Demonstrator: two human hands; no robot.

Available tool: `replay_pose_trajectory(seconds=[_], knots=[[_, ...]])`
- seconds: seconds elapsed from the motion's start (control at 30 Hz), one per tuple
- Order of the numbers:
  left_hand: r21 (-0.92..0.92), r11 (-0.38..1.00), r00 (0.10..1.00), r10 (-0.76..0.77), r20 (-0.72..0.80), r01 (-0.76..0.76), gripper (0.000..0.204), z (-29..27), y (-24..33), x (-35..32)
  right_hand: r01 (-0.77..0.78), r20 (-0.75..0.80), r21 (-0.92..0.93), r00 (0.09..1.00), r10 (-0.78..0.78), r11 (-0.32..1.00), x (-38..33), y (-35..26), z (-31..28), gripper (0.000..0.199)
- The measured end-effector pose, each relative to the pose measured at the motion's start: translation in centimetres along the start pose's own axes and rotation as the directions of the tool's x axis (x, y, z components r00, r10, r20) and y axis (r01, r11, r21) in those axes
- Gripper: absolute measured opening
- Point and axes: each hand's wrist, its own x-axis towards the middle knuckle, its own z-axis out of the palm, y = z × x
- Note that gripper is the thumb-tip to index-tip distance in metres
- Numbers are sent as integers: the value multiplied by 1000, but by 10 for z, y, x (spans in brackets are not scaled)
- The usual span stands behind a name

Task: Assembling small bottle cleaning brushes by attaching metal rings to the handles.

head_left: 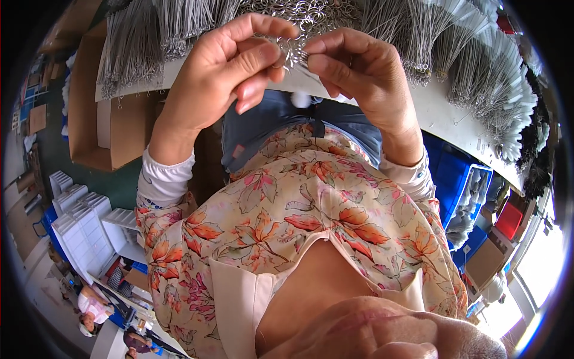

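My left hand (230, 66) is raised at the table edge, its thumb pressed toward the fingers on a small shiny metal ring (288, 58). Facing it, my right hand (368, 75) pinches a few thin metal wire ends (304, 58) between thumb and forefinger. The fingertips of both hands are close together, and the small parts between them are partly hidden. Just beyond lies a heap of loose metal rings (317, 15) on the white table (442, 107).
Bundles of thin wire stems with looped ends (131, 54) line the table's left; more wire bundles (412, 36) lie right, some with white bristles (508, 113). An open cardboard box (89, 119) stands left, a blue crate (445, 173) right. White plastic crates (84, 221) and people are farther off.
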Motion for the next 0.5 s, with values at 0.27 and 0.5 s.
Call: replay_pose_trajectory(seconds=[0.27, 0.5], knots=[[322, 840, 824, 517, -231, -437, 19, -3, -15, -15, 92, 74, 133, 992, -102, 987, 7, -4, 31, 10], [141, 871, 750, 478, -457, -470, 19, -9, -7, -38, 152, 72, -3, 986, -151, 988, 29, 38, 66, 13]])
